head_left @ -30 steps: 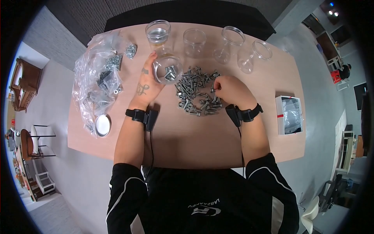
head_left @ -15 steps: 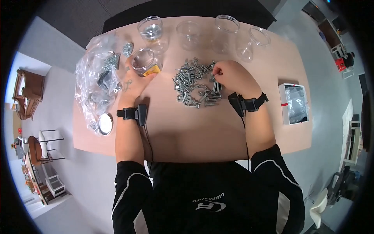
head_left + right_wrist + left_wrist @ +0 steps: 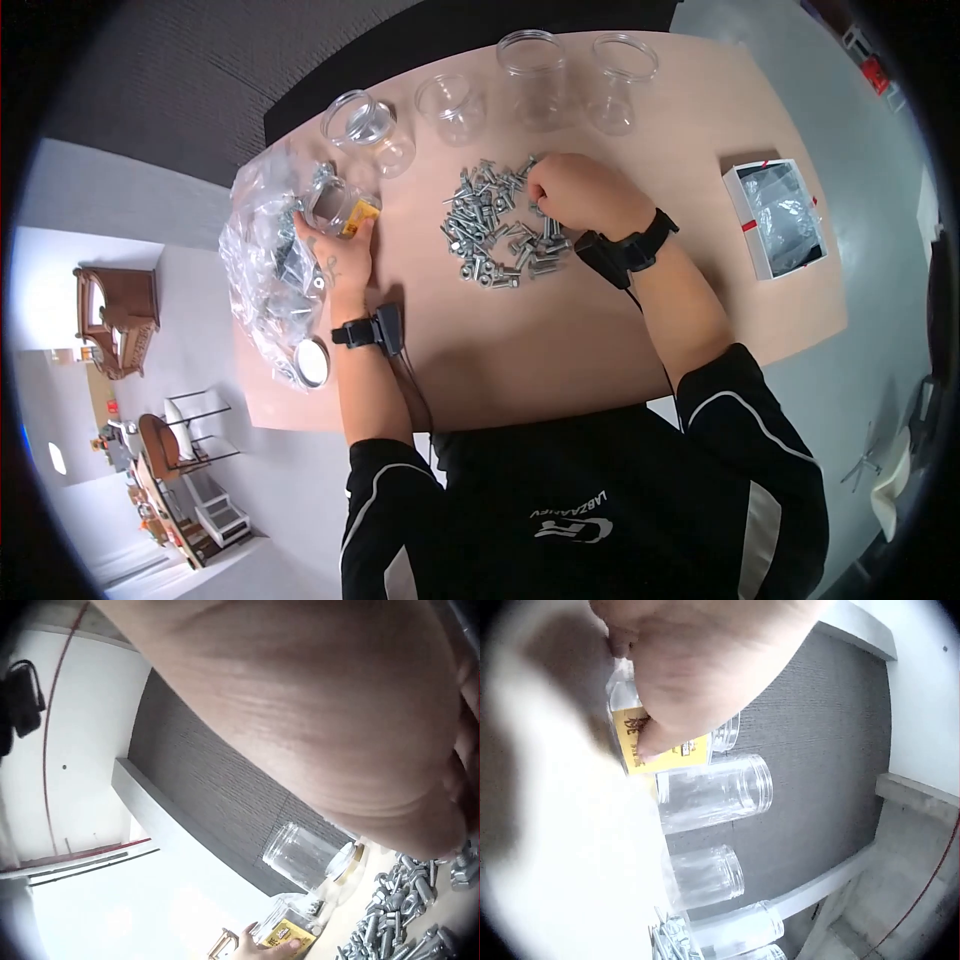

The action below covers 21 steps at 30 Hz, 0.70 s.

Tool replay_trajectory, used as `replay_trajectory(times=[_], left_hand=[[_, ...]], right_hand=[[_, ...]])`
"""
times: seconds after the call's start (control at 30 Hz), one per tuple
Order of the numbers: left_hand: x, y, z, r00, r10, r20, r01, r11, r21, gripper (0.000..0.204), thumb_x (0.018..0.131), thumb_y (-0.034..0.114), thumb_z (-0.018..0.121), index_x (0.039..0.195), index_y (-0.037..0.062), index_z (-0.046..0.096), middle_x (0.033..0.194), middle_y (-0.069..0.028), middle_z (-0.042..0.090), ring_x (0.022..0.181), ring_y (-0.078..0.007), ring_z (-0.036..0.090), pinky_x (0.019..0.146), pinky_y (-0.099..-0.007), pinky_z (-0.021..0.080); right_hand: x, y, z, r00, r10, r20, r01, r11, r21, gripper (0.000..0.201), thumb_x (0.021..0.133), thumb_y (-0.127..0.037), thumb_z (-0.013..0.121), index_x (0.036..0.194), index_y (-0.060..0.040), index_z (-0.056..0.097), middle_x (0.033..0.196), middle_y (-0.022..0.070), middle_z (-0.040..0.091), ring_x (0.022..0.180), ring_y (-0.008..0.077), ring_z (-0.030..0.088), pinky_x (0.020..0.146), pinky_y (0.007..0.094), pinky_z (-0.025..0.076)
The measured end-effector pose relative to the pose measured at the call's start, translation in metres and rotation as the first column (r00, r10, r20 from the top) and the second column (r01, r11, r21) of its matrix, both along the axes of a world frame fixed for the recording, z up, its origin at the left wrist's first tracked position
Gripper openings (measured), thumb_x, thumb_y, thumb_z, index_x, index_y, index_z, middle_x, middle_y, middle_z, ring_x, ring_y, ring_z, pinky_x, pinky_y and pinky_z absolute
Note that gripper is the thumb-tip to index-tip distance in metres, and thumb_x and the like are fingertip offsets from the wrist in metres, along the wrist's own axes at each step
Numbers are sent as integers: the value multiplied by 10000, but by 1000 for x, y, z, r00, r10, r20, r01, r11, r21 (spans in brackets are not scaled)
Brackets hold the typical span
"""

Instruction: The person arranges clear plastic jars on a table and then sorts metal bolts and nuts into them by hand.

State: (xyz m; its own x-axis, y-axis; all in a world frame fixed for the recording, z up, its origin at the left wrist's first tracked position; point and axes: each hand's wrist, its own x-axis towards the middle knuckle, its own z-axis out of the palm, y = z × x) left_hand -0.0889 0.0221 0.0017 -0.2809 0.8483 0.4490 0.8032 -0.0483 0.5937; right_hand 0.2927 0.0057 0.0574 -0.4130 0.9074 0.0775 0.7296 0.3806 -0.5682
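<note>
My left hand (image 3: pixel 337 262) grips a clear jar (image 3: pixel 331 203) with a yellow label (image 3: pixel 664 746), fingers and thumb around its side. It stands at the left beside the plastic bags. My right hand (image 3: pixel 585 193) is at the right edge of a pile of metal bolts (image 3: pixel 487 215), with fingers curled and tips down among them. A bolt (image 3: pixel 463 874) shows right under the thumb in the right wrist view; the other fingertips are hidden behind the hand.
Several clear jars stand along the back, including a tall jar (image 3: pixel 532 85). Clear bags of hardware (image 3: pixel 262 250) cover the left side, with a round lid (image 3: pixel 312 363) at their front. A white box (image 3: pixel 778 218) holding a plastic-wrapped item lies at the right.
My left hand has carried the jar leftward from beside the bolt pile to the bags, turning it from tipped to more upright. The right hand stays at the pile's right edge. The head view has turned.
</note>
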Motion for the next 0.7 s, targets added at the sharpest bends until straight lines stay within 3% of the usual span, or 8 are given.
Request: replay_trajectory(times=[0.13,0.2,0.27,0.37,0.4,0.47,0.5,0.7], left_hand=[[16,-7,15,994,-40,-101,49,995,90,1189,773,176,923,1600,-154,135,1585,-395,347,1511,-503,352,1291,-473,253],[23,-13,24,927,71,-369,13,975,220,1141,781,183,912,1590,-159,184,1598,-400,315,1515,-524,329,1288,-518,247],[31,-17,35,910,41,-413,90,951,295,1073,801,165,881,1593,-140,225,1619,-386,287,1520,-535,310,1274,-553,269],[60,-31,47,961,-255,-109,277,908,315,950,911,102,788,1633,-47,188,1686,-283,252,1566,-470,281,1269,-556,296],[69,-30,44,959,-259,-115,282,904,320,950,911,102,788,1633,-47,188,1686,-283,252,1566,-470,281,1269,-556,296],[77,-23,27,814,-511,277,434,852,294,975,945,90,761,1664,12,107,1718,-244,195,1594,-439,234,1273,-572,277],[81,-17,18,757,-496,425,441,868,228,1035,947,76,755,1681,57,25,1738,-232,118,1608,-432,194,1271,-589,269],[84,20,-6,754,-379,536,376,919,122,1084,939,78,778,1684,82,-9,1757,-219,41,1599,-450,190,1231,-553,345]], right_hand=[[-2,1,-10,999,7,37,-9,999,45,99,845,-78,646,878,-39,731,912,167,730,863,379,700,775,459,559],[-6,-1,-9,996,-37,79,40,998,-38,93,843,-64,647,874,-58,736,919,146,739,863,367,707,769,458,560],[-8,-3,0,995,-56,84,61,997,-56,95,845,-61,649,875,-71,739,924,138,743,863,362,709,769,457,561],[-12,-5,3,991,-84,104,93,992,-85,94,847,-66,659,881,-90,743,927,130,747,864,359,711,766,457,564],[-12,-4,2,989,-103,111,113,989,-92,89,847,-73,668,886,-96,745,926,129,746,866,360,711,765,457,566],[-13,-2,-3,991,-98,91,107,990,-91,81,839,-79,680,879,-99,746,920,129,743,870,361,711,763,461,566],[-14,-2,-8,993,-90,77,98,991,-96,73,831,-85,691,873,-103,747,915,129,739,873,362,710,761,464,566],[-14,0,-22,995,-7,95,7,1000,-4,28,812,-111,720,827,-95,737,888,142,729,838,372,704,741,482,562]])
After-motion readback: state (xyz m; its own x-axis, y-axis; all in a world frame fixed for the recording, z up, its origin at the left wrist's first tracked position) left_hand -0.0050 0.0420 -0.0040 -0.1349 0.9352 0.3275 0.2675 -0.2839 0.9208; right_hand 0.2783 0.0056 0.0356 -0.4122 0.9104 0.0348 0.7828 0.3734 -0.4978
